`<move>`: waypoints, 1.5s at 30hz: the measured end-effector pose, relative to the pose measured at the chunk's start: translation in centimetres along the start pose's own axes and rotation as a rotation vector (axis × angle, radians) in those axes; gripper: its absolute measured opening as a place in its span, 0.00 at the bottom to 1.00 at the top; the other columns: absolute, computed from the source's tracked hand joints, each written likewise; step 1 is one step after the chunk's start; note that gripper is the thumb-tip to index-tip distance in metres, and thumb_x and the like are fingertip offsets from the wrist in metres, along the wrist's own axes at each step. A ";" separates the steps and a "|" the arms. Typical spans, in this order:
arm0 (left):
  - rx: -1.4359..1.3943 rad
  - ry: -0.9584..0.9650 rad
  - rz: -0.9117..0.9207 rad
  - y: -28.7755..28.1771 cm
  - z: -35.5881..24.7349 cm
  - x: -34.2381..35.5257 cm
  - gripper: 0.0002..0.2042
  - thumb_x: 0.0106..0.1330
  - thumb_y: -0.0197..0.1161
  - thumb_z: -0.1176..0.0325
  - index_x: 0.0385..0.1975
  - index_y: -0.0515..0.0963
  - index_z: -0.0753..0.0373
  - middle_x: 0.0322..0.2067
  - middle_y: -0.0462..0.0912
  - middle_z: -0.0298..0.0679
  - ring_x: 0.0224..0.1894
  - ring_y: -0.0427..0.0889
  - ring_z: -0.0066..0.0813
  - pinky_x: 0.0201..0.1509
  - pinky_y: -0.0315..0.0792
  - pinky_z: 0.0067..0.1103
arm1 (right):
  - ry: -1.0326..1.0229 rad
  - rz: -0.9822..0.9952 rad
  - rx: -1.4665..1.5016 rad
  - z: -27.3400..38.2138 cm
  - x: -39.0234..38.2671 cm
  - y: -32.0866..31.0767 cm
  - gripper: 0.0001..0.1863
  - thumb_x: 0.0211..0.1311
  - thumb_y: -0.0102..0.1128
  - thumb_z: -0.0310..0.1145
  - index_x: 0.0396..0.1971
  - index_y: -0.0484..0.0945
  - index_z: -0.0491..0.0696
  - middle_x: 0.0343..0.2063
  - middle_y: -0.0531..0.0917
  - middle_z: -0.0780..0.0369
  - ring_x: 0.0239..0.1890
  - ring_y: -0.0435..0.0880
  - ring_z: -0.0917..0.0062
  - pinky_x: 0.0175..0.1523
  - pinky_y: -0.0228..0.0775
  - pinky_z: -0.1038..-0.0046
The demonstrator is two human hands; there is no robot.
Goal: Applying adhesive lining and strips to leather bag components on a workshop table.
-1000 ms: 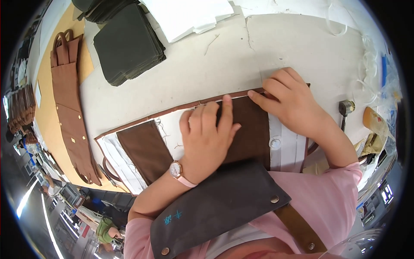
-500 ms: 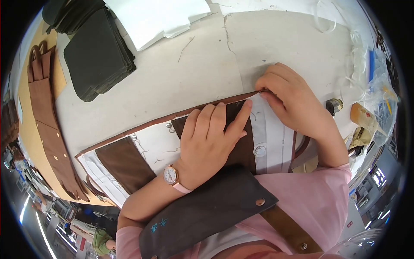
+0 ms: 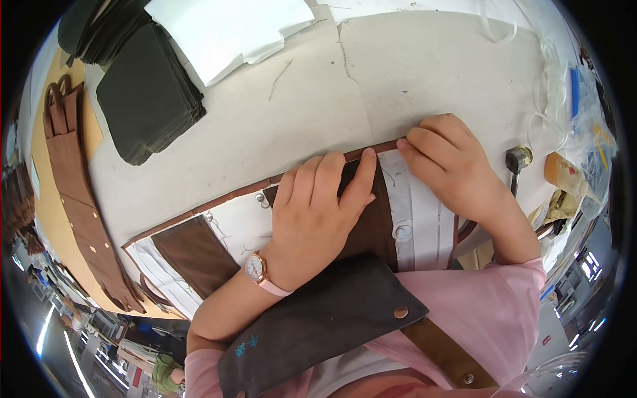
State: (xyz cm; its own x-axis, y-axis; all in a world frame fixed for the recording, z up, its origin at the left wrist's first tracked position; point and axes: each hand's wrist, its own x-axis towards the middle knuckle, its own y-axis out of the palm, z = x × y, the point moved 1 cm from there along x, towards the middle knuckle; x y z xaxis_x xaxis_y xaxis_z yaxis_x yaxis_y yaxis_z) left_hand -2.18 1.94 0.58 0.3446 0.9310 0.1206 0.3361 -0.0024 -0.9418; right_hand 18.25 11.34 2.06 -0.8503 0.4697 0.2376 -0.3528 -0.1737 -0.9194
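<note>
Now | left hand (image 3: 318,212), right hand (image 3: 448,162) press panel edge (image 3: 318,171) | table (image 3: 424,73) beyond

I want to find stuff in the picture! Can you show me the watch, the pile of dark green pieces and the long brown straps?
watch (image 3: 255,267): head view, on its round pale face.
pile of dark green pieces (image 3: 149,99): head view, on the top piece.
long brown straps (image 3: 76,205): head view, midway along.

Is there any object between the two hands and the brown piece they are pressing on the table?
Nothing visible: the left hand lies flat on the brown piece, and the right hand presses its upper edge directly.
</note>
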 end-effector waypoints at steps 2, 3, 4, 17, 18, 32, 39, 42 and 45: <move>-0.007 0.029 -0.008 0.1 0.4 0.3 0.22 0.60 0.65 0.60 0.56 0.77 0.53 0.45 0.71 0.38 0.45 0.74 0.32 0.48 0.70 0.27 | -0.005 0.013 -0.049 0.4 0.0 0.0 0.10 0.40 0.63 0.26 0.27 0.77 0.42 0.34 0.76 0.60 0.37 0.76 0.69 0.40 0.72 0.70; -0.015 0.052 -0.018 0.1 0.6 0.4 0.22 0.61 0.64 0.61 0.56 0.77 0.53 0.44 0.71 0.38 0.44 0.74 0.31 0.46 0.71 0.25 | 0.000 0.018 -0.086 0.6 -0.1 0.0 0.10 0.39 0.63 0.26 0.26 0.76 0.43 0.34 0.76 0.60 0.37 0.75 0.70 0.39 0.72 0.71; -0.014 0.058 -0.018 0.1 0.9 0.5 0.22 0.61 0.64 0.61 0.56 0.77 0.53 0.44 0.71 0.38 0.44 0.74 0.31 0.46 0.71 0.25 | 0.004 0.024 -0.123 0.7 -0.2 0.1 0.10 0.39 0.62 0.26 0.25 0.76 0.43 0.33 0.76 0.60 0.37 0.75 0.70 0.39 0.72 0.72; -0.074 0.119 0.161 -1.1 1.1 2.6 0.29 0.53 0.71 0.62 0.59 0.78 0.46 0.36 0.67 0.37 0.37 0.73 0.32 0.37 0.71 0.27 | 0.494 -0.142 0.184 0.4 -1.9 -0.4 0.13 0.48 0.66 0.16 0.35 0.77 0.41 0.37 0.78 0.56 0.36 0.79 0.59 0.39 0.74 0.64; -0.072 0.112 0.185 -1.1 1.0 2.6 0.28 0.53 0.71 0.62 0.59 0.78 0.47 0.37 0.68 0.37 0.37 0.74 0.33 0.38 0.72 0.27 | 0.483 -0.132 0.180 0.4 -1.9 -0.5 0.13 0.48 0.66 0.16 0.35 0.77 0.41 0.37 0.78 0.56 0.36 0.79 0.60 0.39 0.74 0.64; -0.145 0.162 0.103 0.2 -1.0 3.9 0.29 0.53 0.69 0.56 0.59 0.77 0.48 0.37 0.67 0.37 0.36 0.71 0.34 0.39 0.69 0.27 | 0.345 -0.076 0.040 0.0 -1.3 0.2 0.14 0.41 0.64 0.20 0.33 0.76 0.42 0.34 0.75 0.59 0.34 0.77 0.65 0.37 0.74 0.68; -0.128 0.148 0.102 0.4 -1.4 4.4 0.28 0.54 0.68 0.54 0.58 0.77 0.48 0.33 0.64 0.36 0.34 0.70 0.32 0.37 0.68 0.27 | 0.421 -0.083 -0.113 -1.1 -1.2 -1.9 0.14 0.46 0.62 0.17 0.35 0.76 0.41 0.35 0.76 0.57 0.31 0.79 0.62 0.32 0.74 0.67; -0.158 0.135 0.096 0.7 -1.1 4.3 0.29 0.55 0.68 0.54 0.60 0.76 0.48 0.34 0.65 0.36 0.34 0.70 0.32 0.36 0.67 0.27 | 0.366 -0.198 0.010 0.1 -1.9 -2.2 0.15 0.50 0.62 0.16 0.39 0.77 0.41 0.36 0.78 0.54 0.32 0.81 0.59 0.33 0.74 0.66; -0.086 0.159 0.080 0.7 -1.2 4.1 0.30 0.55 0.68 0.54 0.61 0.76 0.47 0.34 0.64 0.36 0.34 0.70 0.33 0.36 0.67 0.27 | 0.548 -0.184 0.226 0.7 -3.4 -0.6 0.14 0.49 0.64 0.17 0.39 0.78 0.41 0.35 0.79 0.56 0.33 0.81 0.61 0.34 0.74 0.67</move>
State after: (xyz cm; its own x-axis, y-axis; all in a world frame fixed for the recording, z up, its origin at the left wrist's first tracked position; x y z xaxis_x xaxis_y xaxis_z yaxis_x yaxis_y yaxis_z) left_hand 0.51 5.37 0.79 0.5050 0.8572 0.1008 0.3732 -0.1116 -0.9210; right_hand 21.09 9.24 1.98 -0.4644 0.8752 0.1352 -0.5994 -0.1983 -0.7755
